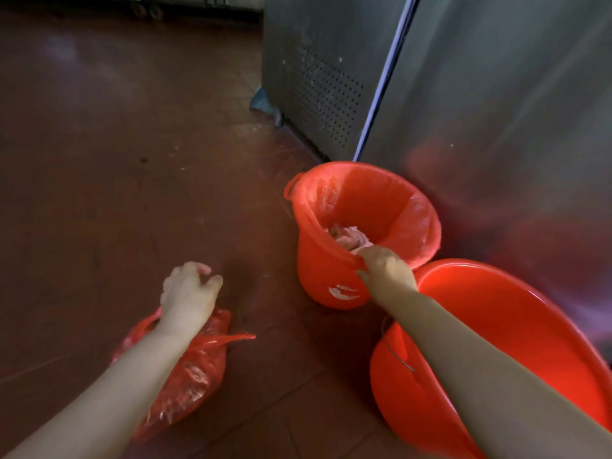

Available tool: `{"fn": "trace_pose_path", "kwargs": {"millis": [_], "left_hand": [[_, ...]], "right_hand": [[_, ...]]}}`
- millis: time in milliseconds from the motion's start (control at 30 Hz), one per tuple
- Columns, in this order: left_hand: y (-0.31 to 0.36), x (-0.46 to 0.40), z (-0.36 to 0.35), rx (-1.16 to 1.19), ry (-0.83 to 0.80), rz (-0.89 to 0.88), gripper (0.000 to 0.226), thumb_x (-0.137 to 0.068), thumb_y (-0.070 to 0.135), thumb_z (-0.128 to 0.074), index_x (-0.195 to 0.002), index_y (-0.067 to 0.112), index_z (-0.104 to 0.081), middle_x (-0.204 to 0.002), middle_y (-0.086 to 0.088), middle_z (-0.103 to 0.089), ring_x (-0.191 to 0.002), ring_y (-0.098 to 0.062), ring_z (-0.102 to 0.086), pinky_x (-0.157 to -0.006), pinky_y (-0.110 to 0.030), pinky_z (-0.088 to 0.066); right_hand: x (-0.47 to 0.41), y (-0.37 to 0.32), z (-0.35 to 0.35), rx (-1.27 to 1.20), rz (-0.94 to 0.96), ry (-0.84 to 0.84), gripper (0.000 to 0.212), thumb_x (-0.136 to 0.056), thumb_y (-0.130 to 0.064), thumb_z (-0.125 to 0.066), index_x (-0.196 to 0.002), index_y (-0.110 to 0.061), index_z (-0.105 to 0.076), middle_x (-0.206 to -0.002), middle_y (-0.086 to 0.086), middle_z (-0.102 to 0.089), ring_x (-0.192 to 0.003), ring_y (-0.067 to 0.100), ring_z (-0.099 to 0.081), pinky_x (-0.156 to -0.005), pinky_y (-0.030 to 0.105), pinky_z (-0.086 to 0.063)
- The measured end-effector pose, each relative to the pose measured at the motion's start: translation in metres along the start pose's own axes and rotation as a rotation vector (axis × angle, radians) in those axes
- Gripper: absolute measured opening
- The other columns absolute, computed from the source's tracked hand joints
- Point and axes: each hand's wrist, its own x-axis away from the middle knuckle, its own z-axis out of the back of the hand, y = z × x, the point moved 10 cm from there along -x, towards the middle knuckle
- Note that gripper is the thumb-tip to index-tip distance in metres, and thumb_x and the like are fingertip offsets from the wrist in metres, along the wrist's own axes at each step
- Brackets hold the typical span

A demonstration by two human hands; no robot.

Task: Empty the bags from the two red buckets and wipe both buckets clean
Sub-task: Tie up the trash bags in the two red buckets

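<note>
Dark red floor tiles (116, 177) underfoot; the right hand (385, 271) pinches the near rim of the lined red plastic bucket (334, 279), an unlined red bucket (496, 326) beneath its forearm. Left hand (188, 293) hovers, fingers loosely curled, empty, above a crumpled red plastic bag (188, 369).

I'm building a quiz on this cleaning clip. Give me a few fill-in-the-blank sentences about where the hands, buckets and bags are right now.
1. The right hand grips the near rim of the ____ bucket, the one that has a bag lining it.
2. The near bucket has ____ bag inside it.
3. The loose red bag lies on the ____, under the left forearm.
4. The left hand holds ____.

Missing words: far; no; floor; nothing
</note>
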Motion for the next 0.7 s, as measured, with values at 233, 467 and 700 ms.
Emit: {"fn": "trace_pose_path", "kwargs": {"millis": [233, 467, 700], "left_hand": [[0.097, 0.024, -0.028, 0.045, -0.15, -0.481, 0.044, -0.075, 0.017, -0.075, -0.116, 0.012, -0.059, -0.116, -0.009, -0.055, -0.113, -0.026, -0.051, -0.097, -0.031, -0.037], [0.148, 0.09, -0.083, -0.391, -0.53, -0.947, 0.065, -0.071, 0.047, -0.074, -0.131, 0.032, -0.053, -0.139, 0.011, -0.049, -0.14, -0.011, -0.024, -0.115, -0.03, -0.009], [0.139, 0.129, -0.084, -0.49, -0.658, -0.967, 0.04, -0.066, 0.052, -0.073, -0.104, 0.041, -0.067, -0.091, 0.027, -0.058, -0.094, 0.005, -0.054, -0.071, -0.014, -0.034]], "right_hand": [[0.049, -0.021, -0.002, 0.015, 0.217, -0.046, 0.039, -0.077, -0.01, -0.072, -0.113, 0.0, -0.063, -0.108, 0.019, -0.064, -0.103, 0.035, -0.061, -0.089, 0.039, -0.048], [0.09, -0.01, 0.003, -0.158, 0.256, -0.25, 0.042, -0.075, -0.014, -0.076, -0.115, -0.008, -0.066, -0.112, 0.007, -0.065, -0.108, 0.021, -0.057, -0.086, 0.017, -0.032], [0.123, -0.013, -0.002, -0.211, 0.345, -0.386, 0.038, -0.075, -0.024, -0.075, -0.112, -0.017, -0.068, -0.107, -0.001, -0.063, -0.1, 0.013, -0.056, -0.085, 0.026, -0.042]]}}
